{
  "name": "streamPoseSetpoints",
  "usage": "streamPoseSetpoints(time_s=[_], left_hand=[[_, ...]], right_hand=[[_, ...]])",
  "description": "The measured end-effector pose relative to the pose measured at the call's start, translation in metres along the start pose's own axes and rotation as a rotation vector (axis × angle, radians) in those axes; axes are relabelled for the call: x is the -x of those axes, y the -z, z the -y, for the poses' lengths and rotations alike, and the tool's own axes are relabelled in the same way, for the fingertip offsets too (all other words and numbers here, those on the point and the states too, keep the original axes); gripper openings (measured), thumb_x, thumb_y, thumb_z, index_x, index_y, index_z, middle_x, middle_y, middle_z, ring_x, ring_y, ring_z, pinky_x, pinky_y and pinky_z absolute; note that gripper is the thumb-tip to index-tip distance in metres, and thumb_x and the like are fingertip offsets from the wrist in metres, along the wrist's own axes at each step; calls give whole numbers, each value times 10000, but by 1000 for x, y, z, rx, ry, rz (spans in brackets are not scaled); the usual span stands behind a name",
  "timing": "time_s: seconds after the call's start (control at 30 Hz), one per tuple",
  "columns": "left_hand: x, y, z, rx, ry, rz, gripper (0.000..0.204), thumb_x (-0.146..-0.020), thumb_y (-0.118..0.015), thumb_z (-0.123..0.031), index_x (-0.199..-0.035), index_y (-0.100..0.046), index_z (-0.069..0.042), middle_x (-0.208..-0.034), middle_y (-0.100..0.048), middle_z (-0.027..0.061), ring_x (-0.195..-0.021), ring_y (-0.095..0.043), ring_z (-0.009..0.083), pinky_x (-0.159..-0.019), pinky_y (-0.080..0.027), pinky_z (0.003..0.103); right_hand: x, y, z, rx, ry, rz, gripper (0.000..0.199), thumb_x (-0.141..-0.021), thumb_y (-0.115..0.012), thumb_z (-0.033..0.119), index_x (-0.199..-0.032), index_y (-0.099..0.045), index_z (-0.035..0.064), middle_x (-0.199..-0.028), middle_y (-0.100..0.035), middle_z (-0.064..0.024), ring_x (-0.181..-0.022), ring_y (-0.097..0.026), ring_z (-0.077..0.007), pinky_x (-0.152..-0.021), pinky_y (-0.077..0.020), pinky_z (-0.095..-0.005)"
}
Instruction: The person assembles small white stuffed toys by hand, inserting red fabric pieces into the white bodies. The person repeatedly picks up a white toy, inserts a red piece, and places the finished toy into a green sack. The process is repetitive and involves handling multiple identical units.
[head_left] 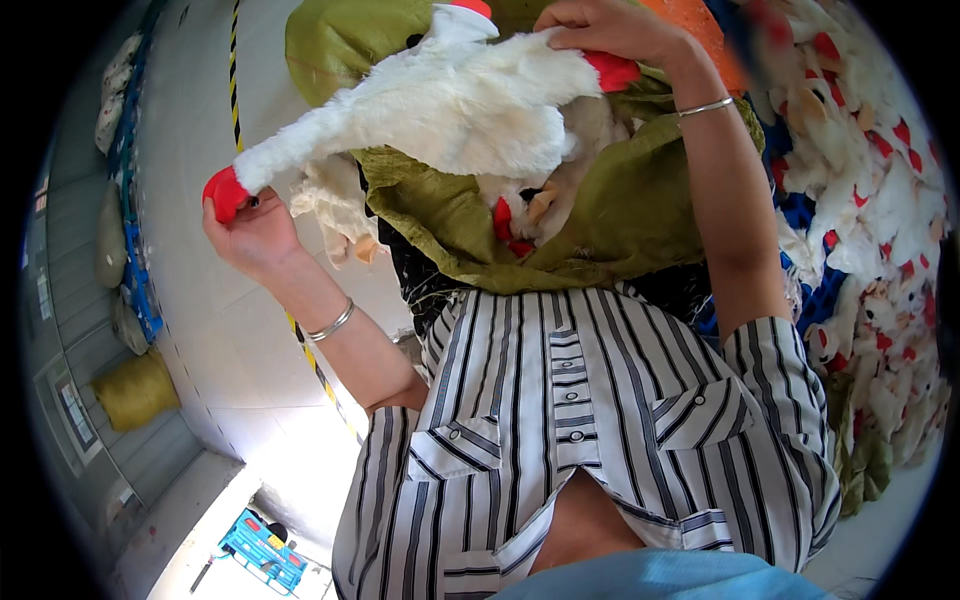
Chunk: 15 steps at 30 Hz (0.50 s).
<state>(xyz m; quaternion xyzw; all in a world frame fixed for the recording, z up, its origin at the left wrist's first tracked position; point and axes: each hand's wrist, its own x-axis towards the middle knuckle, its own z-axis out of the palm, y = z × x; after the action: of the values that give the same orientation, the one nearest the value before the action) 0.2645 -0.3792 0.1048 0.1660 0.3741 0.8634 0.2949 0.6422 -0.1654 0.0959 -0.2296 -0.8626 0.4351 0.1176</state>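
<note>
A white furry plush toy skin [450,115] is stretched slantwise across the upper middle, limp and flat. My left hand [255,235] pinches its red end at the left, where a small dark spot shows. My right hand [615,28] grips its upper right edge, close to another red part. Beneath it an olive-green woven sack [630,210] gapes over my lap. Inside the sack lie more white plush pieces [575,190] with red and tan parts. One white plush piece [335,205] hangs out past the sack's left side.
A large heap of white and red plush pieces [880,220] covers blue crates on the right. Yellow-black tape [235,80] runs along the pale floor. A yellow roll [135,390] and a small blue rack-like object [262,552] stand at the left.
</note>
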Motion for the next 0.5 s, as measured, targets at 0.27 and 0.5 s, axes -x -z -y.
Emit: streamPoseSetpoints(time_s=[0.27,0.5], left_hand=[[-27,-41,-20,87,-302,346,462,-886,-582,-293,-1241,-551,1,-1183,-601,150,-1148,-546,288,-1024,-418,437],[9,-95,114,-29,364,450,435,-979,-456,-318,-1319,-466,-48,-1338,-528,140,-1253,-473,294,-1034,-405,429]], right_hand=[[6,22,16,-1119,490,-391,574,-929,-627,242,-1418,-398,47,-1278,-589,-181,-1132,-609,-317,-933,-509,-431],[-69,-139,30,-137,-263,548,715,-848,-636,516,-1287,-518,-35,-1265,-566,-163,-1069,-546,-218,-885,-466,-360]])
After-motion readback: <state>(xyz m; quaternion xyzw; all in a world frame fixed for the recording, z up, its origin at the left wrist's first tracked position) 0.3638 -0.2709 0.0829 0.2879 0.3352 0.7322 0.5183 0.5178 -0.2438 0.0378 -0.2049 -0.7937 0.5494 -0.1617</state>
